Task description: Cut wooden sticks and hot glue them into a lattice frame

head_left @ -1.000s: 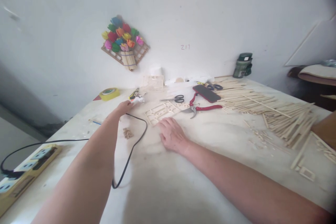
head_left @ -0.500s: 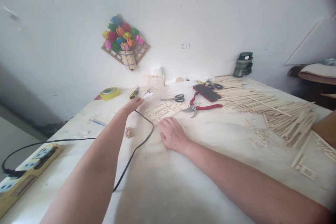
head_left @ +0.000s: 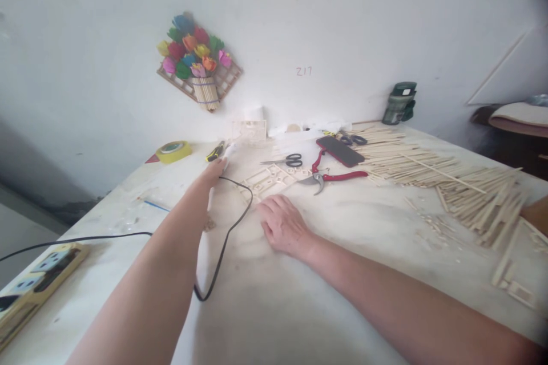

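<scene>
At the far end of my outstretched left arm, my left hand is closed on a white tool with a black cable trailing from it. The tool's tip is blurred. My right hand rests palm down on the table, its fingers loosely apart, with no held object showing. Just beyond its fingertips lies a pale wooden lattice. Black-handled scissors lie behind the lattice, and red-handled pruning shears lie to its right.
A phone, many thin wooden sticks and a dark bottle are at the right. Yellow tape, a yellow cutter and a power strip are at the left. Colourful flowers hang on the wall.
My left hand has drawn slightly back and left, and the white tool is tilted more upright. The cable loop has shifted. My right hand stays nearly in place; the view has moved slightly.
</scene>
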Demonstrator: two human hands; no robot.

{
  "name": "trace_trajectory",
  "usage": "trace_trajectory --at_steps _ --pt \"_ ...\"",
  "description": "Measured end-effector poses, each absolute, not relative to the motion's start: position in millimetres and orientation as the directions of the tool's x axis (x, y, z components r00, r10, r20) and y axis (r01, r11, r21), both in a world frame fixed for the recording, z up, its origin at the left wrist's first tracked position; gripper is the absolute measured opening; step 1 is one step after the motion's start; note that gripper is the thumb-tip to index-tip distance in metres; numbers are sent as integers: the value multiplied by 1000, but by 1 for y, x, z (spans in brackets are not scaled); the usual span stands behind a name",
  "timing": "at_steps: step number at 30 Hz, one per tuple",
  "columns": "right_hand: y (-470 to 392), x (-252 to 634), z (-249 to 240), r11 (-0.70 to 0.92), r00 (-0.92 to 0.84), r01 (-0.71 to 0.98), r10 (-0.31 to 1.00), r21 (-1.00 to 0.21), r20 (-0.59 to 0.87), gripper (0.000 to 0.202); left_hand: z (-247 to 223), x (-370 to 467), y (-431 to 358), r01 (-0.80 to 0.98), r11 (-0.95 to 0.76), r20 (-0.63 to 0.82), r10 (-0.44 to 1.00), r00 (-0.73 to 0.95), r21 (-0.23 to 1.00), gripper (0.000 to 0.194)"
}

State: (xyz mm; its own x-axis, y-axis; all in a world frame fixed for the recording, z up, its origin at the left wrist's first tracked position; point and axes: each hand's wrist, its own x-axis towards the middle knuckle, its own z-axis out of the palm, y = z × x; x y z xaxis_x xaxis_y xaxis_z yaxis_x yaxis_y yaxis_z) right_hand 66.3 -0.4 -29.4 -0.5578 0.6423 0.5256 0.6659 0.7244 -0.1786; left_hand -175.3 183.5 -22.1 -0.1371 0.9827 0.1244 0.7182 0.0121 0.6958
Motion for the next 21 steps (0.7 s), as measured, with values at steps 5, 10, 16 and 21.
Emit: trace_trajectory --at_steps 5,10,16,21 --pt "-1 68 -31 719 -555 671 649 -182 521 26 -13 -199 161 784 137 85 968 -235 606 36" --pt "-2 68 -30 715 -553 679 649 -168 523 22 -7 -201 147 829 115 107 973 -206 547 39" --pt "-1 67 -30 707 -552 689 656 -160 515 18 -1 -185 137 927 -72 97 995 38 368 41" --pt "0 67 -31 706 -556 692 655 -152 512 18 0 -185 141 974 -49 80 996 32 223 38"
